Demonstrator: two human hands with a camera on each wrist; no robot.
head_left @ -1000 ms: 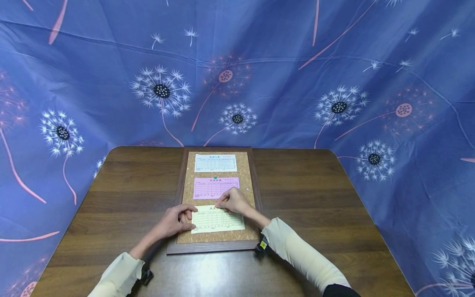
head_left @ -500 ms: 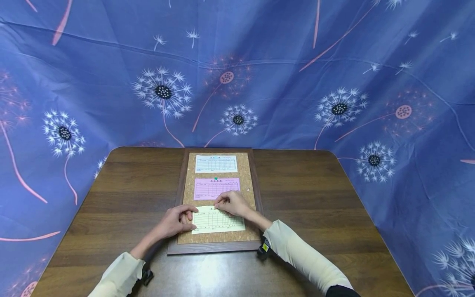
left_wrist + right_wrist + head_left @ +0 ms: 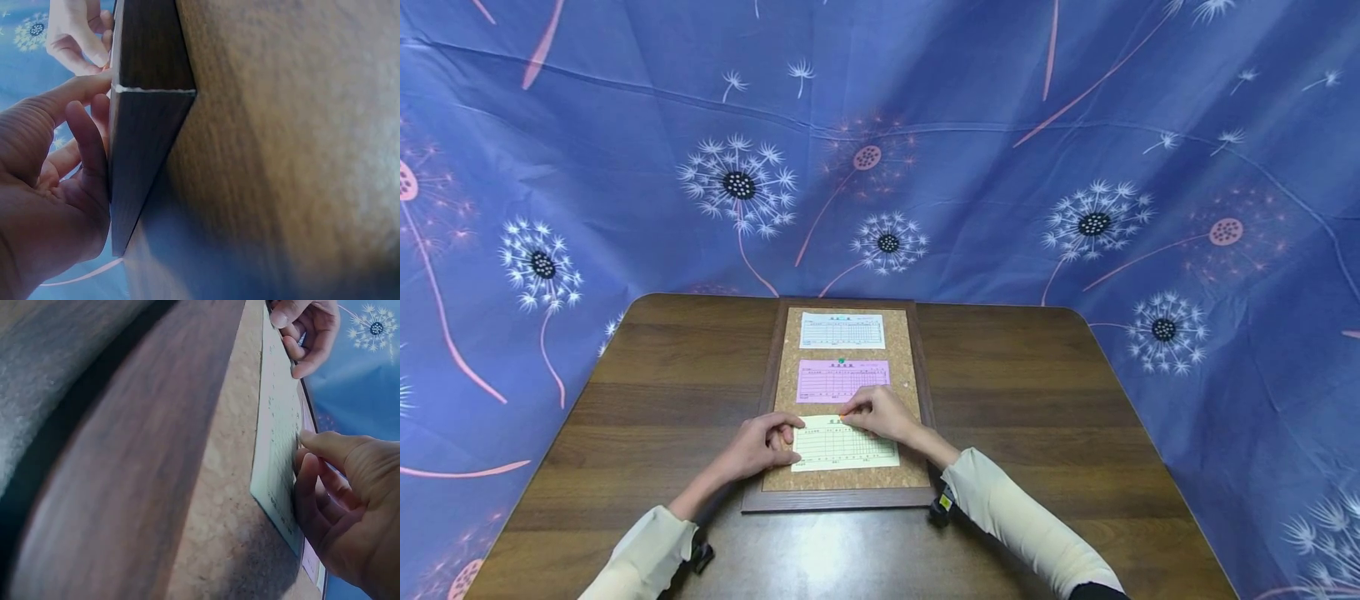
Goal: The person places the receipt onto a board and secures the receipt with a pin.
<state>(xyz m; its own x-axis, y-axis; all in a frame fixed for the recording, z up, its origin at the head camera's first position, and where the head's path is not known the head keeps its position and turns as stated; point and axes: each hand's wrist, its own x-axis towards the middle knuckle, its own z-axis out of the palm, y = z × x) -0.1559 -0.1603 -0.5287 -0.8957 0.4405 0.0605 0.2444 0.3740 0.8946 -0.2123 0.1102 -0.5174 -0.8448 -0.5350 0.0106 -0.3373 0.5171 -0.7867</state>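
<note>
A pale yellow printed slip (image 3: 844, 448) lies on the lower part of a framed corkboard (image 3: 850, 481). My left hand (image 3: 758, 446) presses its left edge, forefinger at the upper corner and thumb at the lower one. At the slip's top edge my right hand (image 3: 883, 414) pinches a small orange pushpin (image 3: 842, 416), mostly hidden by the fingertips. In the right wrist view, the slip (image 3: 275, 434) lies close along the cork. Above it on the board is a pink slip (image 3: 831, 383) with a green pushpin (image 3: 842, 361) at its top. A pale blue slip (image 3: 842, 332) sits highest.
The corkboard's dark brown frame (image 3: 838, 501) rests on a wooden table (image 3: 1015, 400), its far side near the table's back edge. A blue cloth (image 3: 970, 167) with dandelion prints hangs behind and at both sides.
The right fingertips have shifted slightly at the slip's top edge, and a bit of orange pushpin now shows there. The left hand keeps its place; the whole view has drifted slightly.
</note>
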